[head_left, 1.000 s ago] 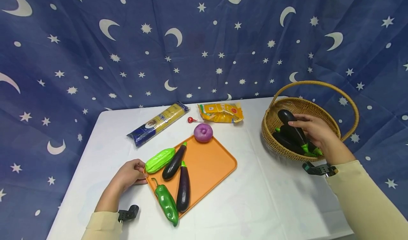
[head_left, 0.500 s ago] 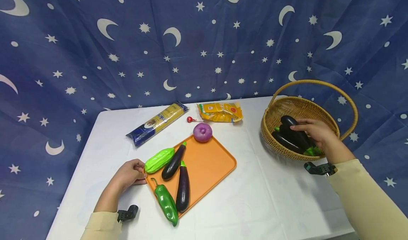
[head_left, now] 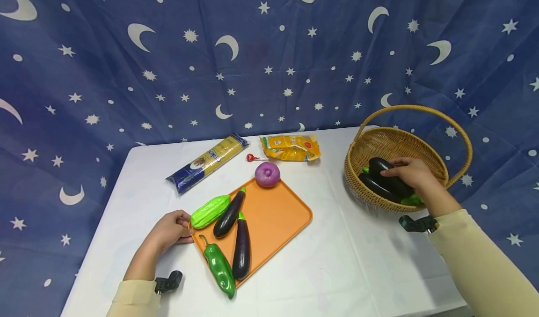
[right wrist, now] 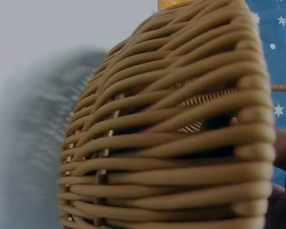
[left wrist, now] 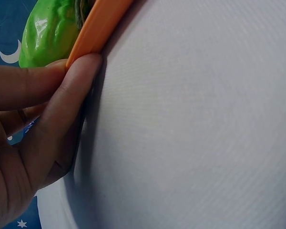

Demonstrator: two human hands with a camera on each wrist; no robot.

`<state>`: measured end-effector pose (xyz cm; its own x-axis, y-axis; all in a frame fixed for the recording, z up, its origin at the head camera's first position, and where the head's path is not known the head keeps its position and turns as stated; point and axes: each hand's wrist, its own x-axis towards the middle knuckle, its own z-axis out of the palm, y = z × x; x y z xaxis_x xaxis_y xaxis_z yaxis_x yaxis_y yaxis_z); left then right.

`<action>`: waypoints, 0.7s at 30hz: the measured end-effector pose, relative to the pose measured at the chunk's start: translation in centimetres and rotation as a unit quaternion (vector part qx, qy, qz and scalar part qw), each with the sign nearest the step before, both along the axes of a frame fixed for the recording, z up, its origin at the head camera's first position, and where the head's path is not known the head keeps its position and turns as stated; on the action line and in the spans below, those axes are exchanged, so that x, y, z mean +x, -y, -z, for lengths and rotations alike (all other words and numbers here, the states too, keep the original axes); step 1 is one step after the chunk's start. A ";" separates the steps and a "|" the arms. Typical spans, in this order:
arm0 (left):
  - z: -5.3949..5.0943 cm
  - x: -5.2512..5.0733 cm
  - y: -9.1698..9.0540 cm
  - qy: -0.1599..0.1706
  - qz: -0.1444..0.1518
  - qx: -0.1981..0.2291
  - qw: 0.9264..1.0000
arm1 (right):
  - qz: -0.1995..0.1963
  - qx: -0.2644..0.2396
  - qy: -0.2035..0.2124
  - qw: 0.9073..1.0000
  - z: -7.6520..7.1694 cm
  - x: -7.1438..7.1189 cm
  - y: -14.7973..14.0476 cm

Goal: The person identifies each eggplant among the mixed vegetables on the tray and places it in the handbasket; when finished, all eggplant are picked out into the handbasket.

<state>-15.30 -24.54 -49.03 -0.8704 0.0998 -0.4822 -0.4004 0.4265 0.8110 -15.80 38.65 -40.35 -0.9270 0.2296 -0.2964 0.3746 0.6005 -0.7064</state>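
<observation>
right wrist: hand [right wrist: 285, 150] partly behind basket [right wrist: 195, 174]

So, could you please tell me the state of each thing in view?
Tray: face up, bearing two eggplants
Left hand: gripping the tray's edge
Basket: standing, handle up
Right hand: holding another eggplant in the basket
Gourd: on the tray
Pepper: across the tray's rim
Onion: at the tray's far corner
Blue packet: lying flat, seal unclear
Orange packet: crumpled, seal unclear
Lollipop: lying

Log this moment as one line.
left hand: pinches orange tray at edge; right hand: grips eggplant inside wicker basket; on tray: two more eggplants; green pepper: across tray rim
</observation>
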 end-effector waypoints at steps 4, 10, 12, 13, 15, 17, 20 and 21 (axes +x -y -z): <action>0.0 0.0 0.0 -0.001 0.000 0.003 1.000 | -0.010 0.019 -0.012 1.000 0.2 0.1 0.3; 0.1 0.0 0.1 -0.004 0.002 0.003 1.000 | -0.025 0.032 -0.022 0.999 0.4 0.2 0.6; 0.1 0.0 0.1 -0.003 0.002 0.001 1.000 | -0.027 0.043 -0.023 0.998 0.4 0.2 0.7; 0.1 0.0 0.1 -0.003 0.001 0.000 1.000 | -0.028 0.049 -0.024 0.998 0.4 0.2 0.8; 0.1 0.0 0.1 -0.002 0.001 0.000 1.000 | -0.030 0.059 -0.026 0.997 0.5 0.2 0.9; 0.2 -0.1 0.1 -0.002 0.000 0.000 1.000 | -0.031 0.065 -0.030 0.997 0.6 0.2 1.0; 0.2 -0.1 0.1 -0.002 -0.001 0.003 1.000 | -0.027 0.061 -0.035 0.997 0.5 0.2 1.1; 0.2 -0.1 0.1 -0.003 -0.001 0.004 1.000 | -0.025 0.057 -0.037 0.997 0.5 0.2 1.2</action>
